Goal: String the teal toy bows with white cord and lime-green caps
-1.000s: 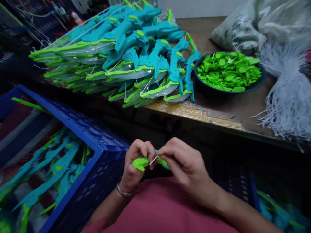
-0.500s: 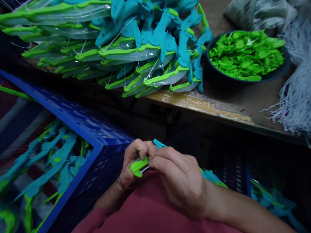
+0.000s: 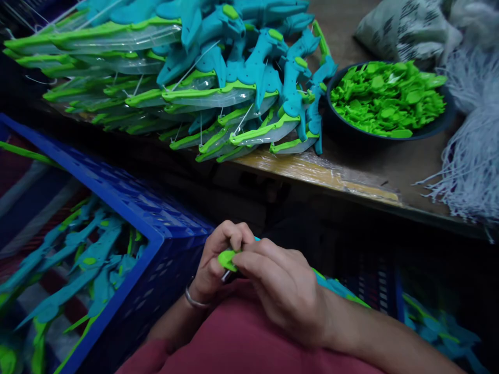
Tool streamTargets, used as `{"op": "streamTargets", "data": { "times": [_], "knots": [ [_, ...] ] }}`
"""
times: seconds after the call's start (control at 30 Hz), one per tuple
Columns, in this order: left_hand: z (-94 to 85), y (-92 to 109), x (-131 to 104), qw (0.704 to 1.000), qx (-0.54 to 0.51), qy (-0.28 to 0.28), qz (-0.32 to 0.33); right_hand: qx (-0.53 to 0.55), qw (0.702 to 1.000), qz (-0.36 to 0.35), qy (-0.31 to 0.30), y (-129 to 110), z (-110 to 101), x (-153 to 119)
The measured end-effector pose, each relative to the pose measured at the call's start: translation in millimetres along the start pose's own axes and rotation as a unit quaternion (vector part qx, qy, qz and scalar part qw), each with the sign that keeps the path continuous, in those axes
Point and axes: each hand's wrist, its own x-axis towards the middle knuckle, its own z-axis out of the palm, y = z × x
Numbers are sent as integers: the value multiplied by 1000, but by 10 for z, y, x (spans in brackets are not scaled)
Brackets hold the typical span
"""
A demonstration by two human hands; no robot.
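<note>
Close against my body, both hands are closed on a green and teal plastic toy bow. Its green tip [image 3: 227, 259] pokes out between the fingers with a short bit of white cord below it. My left hand [image 3: 212, 262] pinches the tip from the left side. Pressed against the same end are the fingertips of my right hand [image 3: 286, 291], whose back faces up and hides much of the bow. Another teal and green stretch [image 3: 337, 286] shows behind my right forearm; I cannot tell whether it belongs to the same bow.
Similar toy bows [image 3: 249, 72] are piled on the table [image 3: 362, 171]. A dark bowl [image 3: 448, 111] holds small green parts, beside white cords [image 3: 468, 161] and a printed bag [image 3: 405, 31]. A blue crate [image 3: 156, 234] with teal and green pieces stands left; more pieces [image 3: 440, 327] lie lower right.
The green tip has turned between my fingers, and less of it and its cord shows. My left hand has shifted slightly. The table appears a little lower in view.
</note>
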Motion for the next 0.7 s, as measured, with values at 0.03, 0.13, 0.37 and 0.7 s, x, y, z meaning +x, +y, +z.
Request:
{"op": "streamTargets", "data": {
  "times": [0.03,0.13,0.37,0.7],
  "knots": [
    [8,14,28,1000,-4,-1,2,1,1000,5,0,18,-6,-2],
    [37,43,95,1000,-17,-8,-16,-25,1000,1,8,81,-10,4],
    [89,34,2,993,-16,7,-115,-219,970,-103,34,234,21,63],
    [171,25,87,993,103,66,-5,-196,976,2,95,3,-435,247]
  ]
}}
